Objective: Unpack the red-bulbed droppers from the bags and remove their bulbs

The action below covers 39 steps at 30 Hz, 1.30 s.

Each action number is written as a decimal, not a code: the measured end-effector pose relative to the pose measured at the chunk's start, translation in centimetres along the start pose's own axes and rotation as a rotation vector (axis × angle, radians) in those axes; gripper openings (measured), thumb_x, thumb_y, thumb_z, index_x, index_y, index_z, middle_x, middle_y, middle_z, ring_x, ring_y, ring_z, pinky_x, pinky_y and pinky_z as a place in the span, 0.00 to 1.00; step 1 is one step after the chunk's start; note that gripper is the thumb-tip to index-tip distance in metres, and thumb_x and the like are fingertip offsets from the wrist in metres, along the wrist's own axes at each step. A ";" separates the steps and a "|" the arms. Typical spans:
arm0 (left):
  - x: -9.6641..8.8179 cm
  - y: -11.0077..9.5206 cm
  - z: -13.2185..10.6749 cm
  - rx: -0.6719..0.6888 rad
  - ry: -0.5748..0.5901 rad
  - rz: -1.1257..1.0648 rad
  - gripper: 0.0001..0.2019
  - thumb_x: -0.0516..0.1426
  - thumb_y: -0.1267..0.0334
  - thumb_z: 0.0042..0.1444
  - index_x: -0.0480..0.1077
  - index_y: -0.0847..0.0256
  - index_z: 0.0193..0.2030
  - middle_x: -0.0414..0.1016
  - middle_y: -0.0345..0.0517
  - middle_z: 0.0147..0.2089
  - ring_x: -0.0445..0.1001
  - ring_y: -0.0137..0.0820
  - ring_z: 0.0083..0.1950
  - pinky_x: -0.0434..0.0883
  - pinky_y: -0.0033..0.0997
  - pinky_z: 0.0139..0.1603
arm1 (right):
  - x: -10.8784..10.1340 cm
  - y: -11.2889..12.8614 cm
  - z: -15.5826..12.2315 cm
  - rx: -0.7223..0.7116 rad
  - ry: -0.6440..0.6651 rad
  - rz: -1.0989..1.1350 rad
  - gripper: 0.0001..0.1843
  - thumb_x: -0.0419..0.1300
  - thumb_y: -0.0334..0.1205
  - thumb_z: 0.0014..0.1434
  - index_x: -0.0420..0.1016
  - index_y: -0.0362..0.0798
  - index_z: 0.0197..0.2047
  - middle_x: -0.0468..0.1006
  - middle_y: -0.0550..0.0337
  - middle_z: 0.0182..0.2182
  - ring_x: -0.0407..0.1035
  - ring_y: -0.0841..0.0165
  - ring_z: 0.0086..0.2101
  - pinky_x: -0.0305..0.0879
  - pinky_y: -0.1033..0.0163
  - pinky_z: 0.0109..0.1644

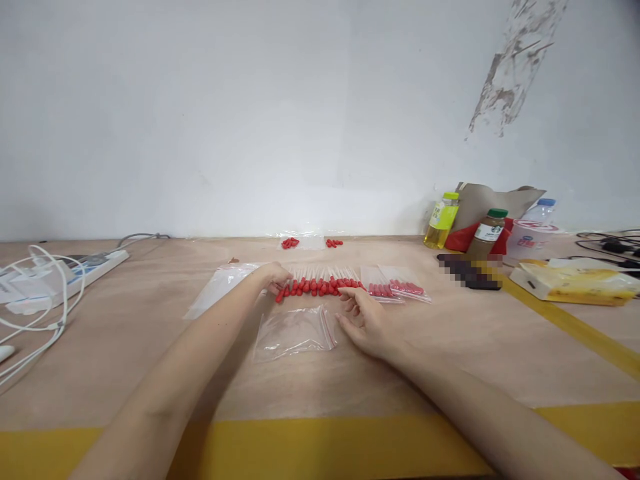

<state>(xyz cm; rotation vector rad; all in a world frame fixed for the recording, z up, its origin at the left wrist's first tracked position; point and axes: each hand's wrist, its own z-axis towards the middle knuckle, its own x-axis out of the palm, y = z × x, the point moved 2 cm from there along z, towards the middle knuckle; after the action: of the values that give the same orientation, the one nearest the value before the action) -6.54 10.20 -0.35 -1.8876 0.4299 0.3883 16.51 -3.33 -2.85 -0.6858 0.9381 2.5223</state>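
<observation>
A row of red-ended sticks (320, 287) with pale, thin, pointed tips lies across the middle of the table, red ends toward me. At its left end my left hand (273, 276) is closed, fingertips pinching at a tilted red-ended stick (280, 294); the far fingers are partly hidden. Beside the row's right end my right hand (364, 321) has its fingers loosely curved and apart, with nothing visible in them. Between my hands, nearer to me, lies a clear zip bag (295, 332), flat on the table.
Bags holding red-ended sticks (400, 287) lie right of the row; another bag (220, 287) is left. Red pieces (290, 243) sit by the wall. A power strip (107, 265) with white cables stands left. Bottles (441, 221), a dark object (467, 270) and a yellow packet (575, 281) are right.
</observation>
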 end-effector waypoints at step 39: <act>3.0 3.7 -11.3 1.041 -0.011 0.635 0.14 0.48 0.58 0.59 0.67 0.60 0.48 0.69 0.48 0.48 0.66 0.34 0.51 0.62 0.35 0.53 | 0.4 0.4 0.0 -0.025 0.136 -0.011 0.12 0.59 0.44 0.52 0.73 0.47 0.38 0.72 0.57 0.33 0.65 0.69 0.35 0.61 0.62 0.40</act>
<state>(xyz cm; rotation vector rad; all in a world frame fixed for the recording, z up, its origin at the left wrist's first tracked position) -4.98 -1.94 -0.98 -0.7085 0.9980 0.4602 15.99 -3.57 -2.83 -0.8769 0.9465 2.5074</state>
